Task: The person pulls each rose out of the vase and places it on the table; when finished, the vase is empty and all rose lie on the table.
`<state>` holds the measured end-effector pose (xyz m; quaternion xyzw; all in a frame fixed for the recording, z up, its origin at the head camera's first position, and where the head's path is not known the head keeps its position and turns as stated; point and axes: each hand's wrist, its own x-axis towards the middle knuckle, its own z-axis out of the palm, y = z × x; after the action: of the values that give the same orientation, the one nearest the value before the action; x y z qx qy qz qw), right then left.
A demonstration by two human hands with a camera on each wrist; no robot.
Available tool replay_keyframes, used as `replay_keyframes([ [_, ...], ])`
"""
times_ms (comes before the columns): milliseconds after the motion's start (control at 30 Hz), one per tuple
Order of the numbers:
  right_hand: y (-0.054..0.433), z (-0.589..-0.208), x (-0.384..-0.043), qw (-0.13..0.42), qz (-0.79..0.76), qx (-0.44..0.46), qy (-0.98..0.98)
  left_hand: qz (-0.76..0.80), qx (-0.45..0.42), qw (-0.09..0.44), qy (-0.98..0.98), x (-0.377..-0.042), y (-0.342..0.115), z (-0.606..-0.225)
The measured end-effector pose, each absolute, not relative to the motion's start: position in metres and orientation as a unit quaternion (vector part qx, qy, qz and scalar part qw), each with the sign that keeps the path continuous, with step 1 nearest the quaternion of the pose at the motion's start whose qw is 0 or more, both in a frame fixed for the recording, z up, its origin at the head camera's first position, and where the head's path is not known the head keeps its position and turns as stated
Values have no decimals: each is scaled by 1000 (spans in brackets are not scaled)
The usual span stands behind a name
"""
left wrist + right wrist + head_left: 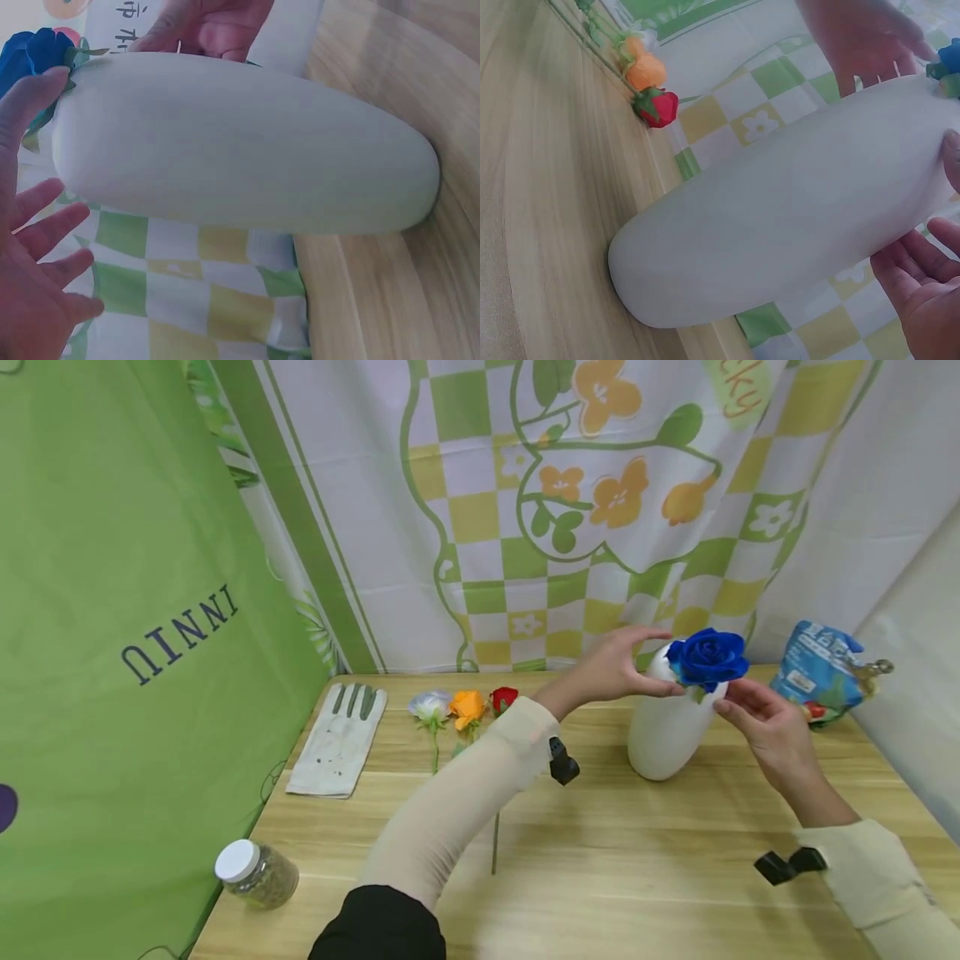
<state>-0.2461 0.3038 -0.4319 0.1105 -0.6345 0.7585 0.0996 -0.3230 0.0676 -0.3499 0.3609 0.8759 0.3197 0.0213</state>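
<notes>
A tall white vase [666,739] stands upright on the table, with a blue rose [708,657] at its mouth. The rose's stem is hidden. My left hand [611,670] is beside the vase's top, thumb touching near the rose's base. In the left wrist view the fingers of this left hand [46,259] are spread and apart from the vase [247,142]. On the other side, my right hand [772,722] holds the vase near its neck. Thumb and fingers of the right hand [930,292] touch its wall in the right wrist view.
A white rose [431,706], an orange rose [468,707] and a red rose [503,697] lie left of the vase. Farther left are a glove [337,743] and a white-lidded jar [258,872]. A blue bag [817,672] stands at the back right, before the curtain.
</notes>
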Motion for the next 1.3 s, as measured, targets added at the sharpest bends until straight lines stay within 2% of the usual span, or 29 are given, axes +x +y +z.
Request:
replay_keyframes([
  [267, 305, -431, -246, 99, 765, 123, -624, 323, 397, 32, 858, -321, 83, -341],
  [567, 304, -433, -246, 110, 776, 138, -606, 335, 449, -18, 828, -325, 90, -342],
  [800, 304, -433, -247, 113, 779, 137, -601, 321, 441, -28, 837, -323, 98, -341],
  [1067, 303, -433, -247, 108, 770, 127, -616, 437, 410, -2, 801, -320, 93, -341],
  [1300, 303, -434, -247, 116, 758, 119, -631, 493, 372, -14, 786, -317, 86, -339],
])
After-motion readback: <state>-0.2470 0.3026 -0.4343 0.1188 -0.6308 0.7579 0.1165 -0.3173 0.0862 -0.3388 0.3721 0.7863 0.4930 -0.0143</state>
